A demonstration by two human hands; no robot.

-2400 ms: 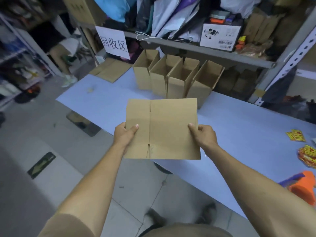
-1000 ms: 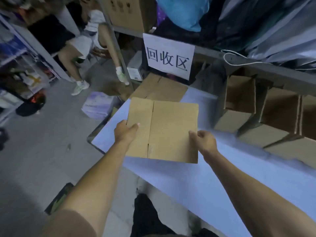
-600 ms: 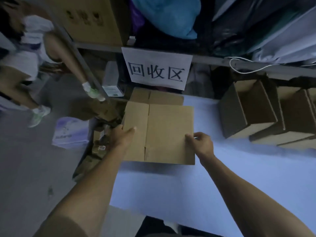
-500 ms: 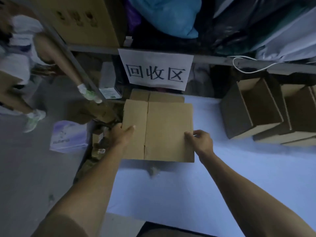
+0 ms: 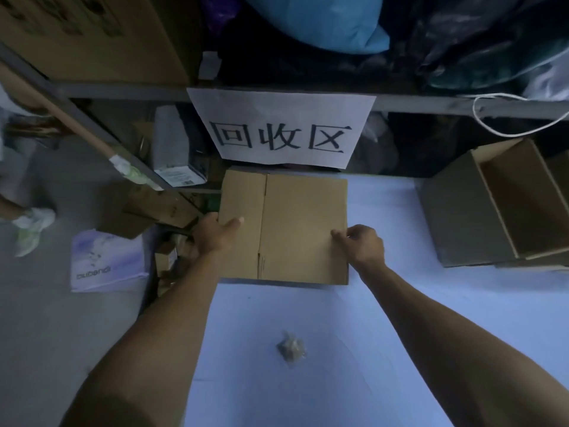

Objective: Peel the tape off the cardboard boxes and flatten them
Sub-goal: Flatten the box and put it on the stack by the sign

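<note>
- The flattened box (image 5: 289,229) is now lying at the far left corner of the blue table (image 5: 431,318), directly under the white sign (image 5: 281,127); a couple of seconds ago it was being held up in the air over the table's near edge.
- It appears to be resting on an earlier flattened piece, whose edge is showing just beyond its far side.
- Judgement: this box is reaching the recycling stack, so its flattening is effectively done; open boxes (image 5: 505,204) are waiting to the right.
- The left hand (image 5: 212,232) is gripping the left edge, thumb pressing on top, fingers hidden beneath.
- The right hand (image 5: 360,245) is curling loosely at the right edge, fingertips (image 5: 337,234) touching the top face; a firm pinch cannot be confirmed.
- A crumpled tape wad (image 5: 291,349) is sitting on the table nearer the person.
</note>
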